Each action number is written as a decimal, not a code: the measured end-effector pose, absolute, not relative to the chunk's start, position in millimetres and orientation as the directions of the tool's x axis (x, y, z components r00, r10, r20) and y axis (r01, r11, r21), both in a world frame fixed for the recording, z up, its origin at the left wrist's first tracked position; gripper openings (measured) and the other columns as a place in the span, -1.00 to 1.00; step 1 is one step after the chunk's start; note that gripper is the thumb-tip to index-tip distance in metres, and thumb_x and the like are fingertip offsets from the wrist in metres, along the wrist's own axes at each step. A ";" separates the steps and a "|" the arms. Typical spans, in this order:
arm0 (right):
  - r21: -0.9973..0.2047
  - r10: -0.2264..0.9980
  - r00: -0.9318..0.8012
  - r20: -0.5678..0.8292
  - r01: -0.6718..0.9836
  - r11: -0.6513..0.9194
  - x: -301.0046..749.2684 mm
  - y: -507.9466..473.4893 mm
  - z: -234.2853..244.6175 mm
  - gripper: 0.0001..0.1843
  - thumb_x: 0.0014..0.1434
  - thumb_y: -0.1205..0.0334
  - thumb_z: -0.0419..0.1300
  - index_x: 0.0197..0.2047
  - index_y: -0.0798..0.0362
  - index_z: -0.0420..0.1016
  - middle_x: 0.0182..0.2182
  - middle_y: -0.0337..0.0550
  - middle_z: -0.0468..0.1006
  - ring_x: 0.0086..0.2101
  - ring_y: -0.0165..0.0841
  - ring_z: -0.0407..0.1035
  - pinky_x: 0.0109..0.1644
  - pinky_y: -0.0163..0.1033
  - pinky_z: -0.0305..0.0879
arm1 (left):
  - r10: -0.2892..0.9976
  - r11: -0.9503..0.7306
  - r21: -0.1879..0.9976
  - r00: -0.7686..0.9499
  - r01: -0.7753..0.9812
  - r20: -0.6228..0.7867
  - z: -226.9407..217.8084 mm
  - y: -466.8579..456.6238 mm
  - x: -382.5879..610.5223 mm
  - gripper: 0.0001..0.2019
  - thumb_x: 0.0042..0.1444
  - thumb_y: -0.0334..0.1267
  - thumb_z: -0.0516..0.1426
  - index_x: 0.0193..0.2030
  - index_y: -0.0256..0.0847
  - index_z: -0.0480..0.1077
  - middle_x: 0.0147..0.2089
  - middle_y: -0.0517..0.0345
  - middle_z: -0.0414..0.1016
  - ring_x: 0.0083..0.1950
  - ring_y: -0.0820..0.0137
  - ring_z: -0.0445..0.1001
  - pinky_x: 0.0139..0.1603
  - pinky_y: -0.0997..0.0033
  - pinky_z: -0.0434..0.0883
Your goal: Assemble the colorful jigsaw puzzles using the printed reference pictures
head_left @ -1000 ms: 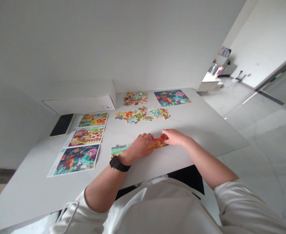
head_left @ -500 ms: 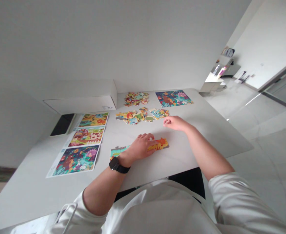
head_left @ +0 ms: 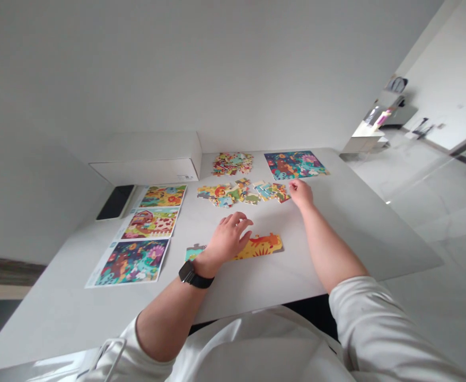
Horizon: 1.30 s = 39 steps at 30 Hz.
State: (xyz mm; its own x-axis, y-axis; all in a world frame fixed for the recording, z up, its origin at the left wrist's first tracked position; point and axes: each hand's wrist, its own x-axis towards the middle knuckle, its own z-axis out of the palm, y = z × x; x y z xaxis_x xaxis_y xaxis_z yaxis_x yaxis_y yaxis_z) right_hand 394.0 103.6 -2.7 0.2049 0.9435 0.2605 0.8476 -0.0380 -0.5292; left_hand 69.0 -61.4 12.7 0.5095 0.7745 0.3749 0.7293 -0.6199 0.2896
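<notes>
A grey wall (head_left: 256,74) backs the white table (head_left: 360,223) (glossy pale floor (head_left: 427,207) at right).

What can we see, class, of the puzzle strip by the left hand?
The puzzle strip lies flat on the table, long and narrow, looking like printed card. Its right part is yellow with orange shapes; its left end is teal. The far edge is uneven. The left hand hides its middle, so joins and contact are unclear.

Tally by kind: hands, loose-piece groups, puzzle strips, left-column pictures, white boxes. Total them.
Left hand, right hand: 2
Loose-piece groups (far heap, nearer spread): 2
Puzzle strip (middle hidden): 1
Left-column pictures (lion scene, barn scene, dark scene): 3
White box: 1
Total: 9
</notes>
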 end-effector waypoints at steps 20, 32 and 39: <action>-0.378 0.980 -0.059 0.190 0.917 0.128 371.5 92.5 6.8 -0.52 0.30 0.19 0.34 0.27 -0.02 0.64 0.18 0.05 0.66 0.17 -0.09 0.49 0.36 -0.06 0.33 | 0.818 -0.573 0.368 0.482 0.732 0.315 9.4 -55.6 66.9 -0.74 0.45 -0.23 0.16 0.19 -0.09 0.55 0.18 -0.06 0.52 0.12 0.14 0.60 0.24 0.04 0.57; -0.897 0.910 0.198 0.363 0.340 0.283 384.5 60.8 69.1 -0.75 0.16 0.04 0.38 -0.16 -0.06 0.53 -0.29 -0.21 0.62 -0.25 -0.25 0.53 -0.09 -0.14 0.47 | 0.882 -0.465 0.642 0.258 0.609 0.395 14.2 -51.6 65.0 -0.87 0.37 -0.29 0.17 0.00 -0.14 0.51 -0.05 0.04 0.59 -0.11 0.32 0.59 -0.01 0.27 0.57; -0.985 0.986 -0.034 0.161 0.060 0.162 342.0 12.5 79.6 -0.60 0.04 -0.06 0.50 -0.21 -0.08 0.45 -0.30 -0.25 0.57 -0.26 -0.30 0.50 -0.22 -0.23 0.41 | 0.951 -0.309 0.896 0.098 0.319 0.293 17.4 -46.4 66.5 -0.74 0.34 0.01 0.27 -0.14 -0.15 0.49 -0.26 0.13 0.56 -0.27 0.40 0.51 -0.24 0.42 0.47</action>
